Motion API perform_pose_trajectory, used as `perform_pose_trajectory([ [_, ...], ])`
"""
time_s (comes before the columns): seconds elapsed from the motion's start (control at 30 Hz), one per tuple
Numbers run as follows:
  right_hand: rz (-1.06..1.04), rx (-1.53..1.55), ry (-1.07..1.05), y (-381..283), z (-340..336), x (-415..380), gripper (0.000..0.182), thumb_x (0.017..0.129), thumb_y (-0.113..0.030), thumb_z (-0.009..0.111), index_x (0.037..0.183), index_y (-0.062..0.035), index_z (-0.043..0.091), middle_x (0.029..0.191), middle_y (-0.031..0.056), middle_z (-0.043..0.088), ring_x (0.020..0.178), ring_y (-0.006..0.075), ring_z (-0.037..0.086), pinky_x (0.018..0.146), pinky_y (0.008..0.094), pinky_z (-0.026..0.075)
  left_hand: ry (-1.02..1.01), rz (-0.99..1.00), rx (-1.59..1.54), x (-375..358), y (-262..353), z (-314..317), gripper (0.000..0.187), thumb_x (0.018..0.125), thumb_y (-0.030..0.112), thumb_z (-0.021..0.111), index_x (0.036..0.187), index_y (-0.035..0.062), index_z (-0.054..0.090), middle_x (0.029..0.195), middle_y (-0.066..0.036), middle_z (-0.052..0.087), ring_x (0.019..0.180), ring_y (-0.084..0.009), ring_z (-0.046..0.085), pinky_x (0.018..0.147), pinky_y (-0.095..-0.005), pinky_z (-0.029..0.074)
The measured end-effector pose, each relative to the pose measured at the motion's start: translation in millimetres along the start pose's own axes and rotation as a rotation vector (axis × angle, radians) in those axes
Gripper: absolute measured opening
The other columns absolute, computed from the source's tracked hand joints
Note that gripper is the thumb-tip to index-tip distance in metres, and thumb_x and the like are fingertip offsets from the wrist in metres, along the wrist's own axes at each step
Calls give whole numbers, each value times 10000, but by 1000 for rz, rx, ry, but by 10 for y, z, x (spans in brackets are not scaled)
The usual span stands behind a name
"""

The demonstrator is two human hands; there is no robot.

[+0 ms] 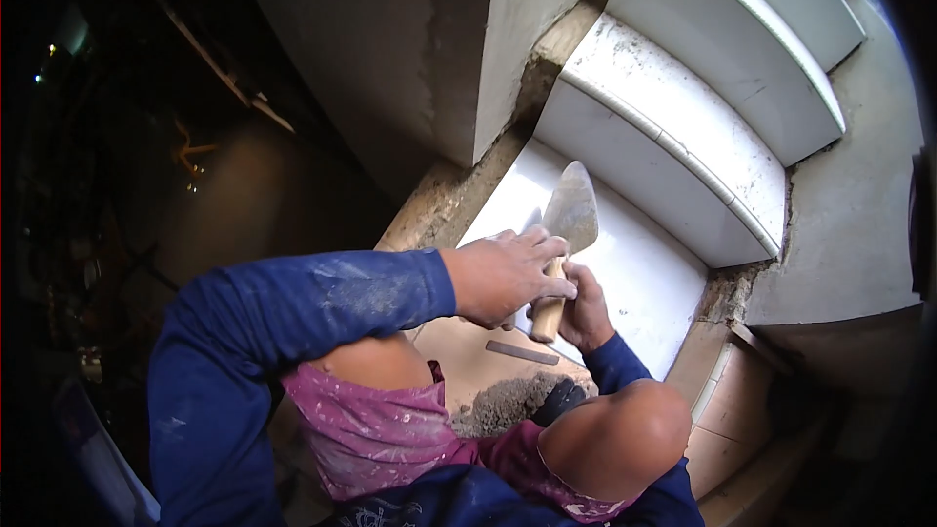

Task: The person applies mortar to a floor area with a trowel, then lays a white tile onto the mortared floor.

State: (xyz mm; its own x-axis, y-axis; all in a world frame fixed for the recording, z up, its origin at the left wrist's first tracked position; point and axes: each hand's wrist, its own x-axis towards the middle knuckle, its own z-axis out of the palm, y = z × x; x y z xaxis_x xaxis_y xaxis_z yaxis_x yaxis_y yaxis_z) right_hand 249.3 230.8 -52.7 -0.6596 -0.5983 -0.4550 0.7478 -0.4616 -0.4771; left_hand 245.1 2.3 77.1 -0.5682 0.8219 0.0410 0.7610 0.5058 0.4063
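Observation:
A trowel [572, 207] with a pale metal blade and a wooden handle is held over a white tiled step [644, 263], its blade pointing up the stairs. My left hand [509, 276] is closed around the upper handle, near the base of the blade. On the other side, my right hand [586, 307] has its fingers closed on the handle too. The lower end of the handle shows between both hands. Below them a flat dark strip [522, 352] lies on the tan floor beside a heap of grey mortar [503, 404].
White tiled stairs [673, 122] rise toward the upper right, with a grey wall [844, 205] along their right side. A panel [390, 49] stands at upper left, edged by rough masonry. My bent knees flank the mortar heap. The far left is dark.

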Motion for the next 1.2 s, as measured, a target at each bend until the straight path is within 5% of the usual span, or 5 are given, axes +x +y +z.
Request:
perform_pose_trajectory([
  [0.33, -74, -968, 394, 728, -719, -672, 253, 941, -162, 703, 1087, -1, 574, 785, 72, 627, 569, 150, 608, 502, 314, 510, -91, -178, -140, -42, -104, -243, 246, 951, 294, 665, 979, 52, 699, 1072, -148, 658, 942, -356, 680, 834, -454, 554],
  [0.63, -199, -1500, 373, 566, -832, -611, 386, 890, -258, 708, 1146, 7, 595, 855, 177, 664, 783, 310, 662, 745, 414, 536, -96, -155, -192, 6, -61, -304, 257, 951, 279, 642, 983, 28, 684, 1005, -188, 673, 929, -382, 681, 804, -477, 556],
  [0.83, -80, -1309, 381, 376, -465, -573, 450, 880, -215, 722, 1255, 2, 602, 888, 155, 677, 783, 241, 657, 742, 395, 546, -23, -204, -231, -204, -101, -438, 239, 945, 276, 660, 992, 43, 688, 973, -165, 677, 925, -372, 681, 800, -468, 546],
  [0.97, -529, -1126, 384, -552, -74, -225, 467, 985, -167, 662, 1407, -22, 523, 811, 50, 641, 569, 93, 596, 474, 279, 496, 159, -220, -251, -258, -166, -380, 234, 950, 272, 661, 1012, 50, 699, 959, -161, 692, 898, -359, 685, 811, -448, 541],
  [1.2, -1359, -1556, 441, -2785, 1627, 1081, 562, 943, -236, 637, 1448, -21, 511, 1103, 266, 670, 962, 362, 678, 835, 408, 542, 149, -225, -272, -214, -145, -518, 244, 956, 265, 659, 1037, 38, 703, 975, -160, 707, 902, -354, 685, 816, -447, 535],
])
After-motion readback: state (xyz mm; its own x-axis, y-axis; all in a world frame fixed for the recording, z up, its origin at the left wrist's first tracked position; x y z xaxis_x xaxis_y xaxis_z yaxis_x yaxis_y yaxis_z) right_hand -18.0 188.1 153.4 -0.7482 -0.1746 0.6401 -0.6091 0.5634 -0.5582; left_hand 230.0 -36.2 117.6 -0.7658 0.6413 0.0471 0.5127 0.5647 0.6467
